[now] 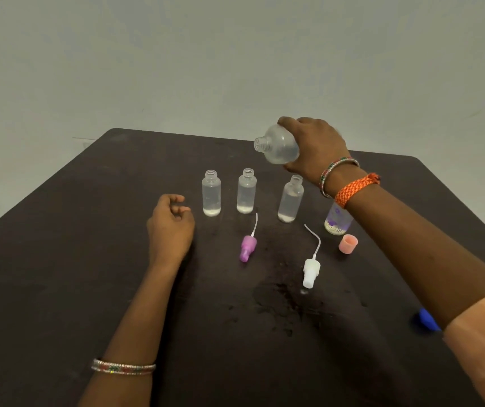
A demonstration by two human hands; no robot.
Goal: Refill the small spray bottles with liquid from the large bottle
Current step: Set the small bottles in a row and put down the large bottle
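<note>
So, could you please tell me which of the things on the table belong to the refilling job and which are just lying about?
Part of the job:
large bottle, tilted in the right hand
three open small bottles
purple spray head
white spray head

Lying about:
printed bottle
pink cap
blue object, partly hidden

Large clear bottle (278, 146): uncapped, tilted, mouth pointing left, above and right of the three small bottles (246, 191). These stand upright in a row, uncapped, apparently holding some clear liquid.
</note>
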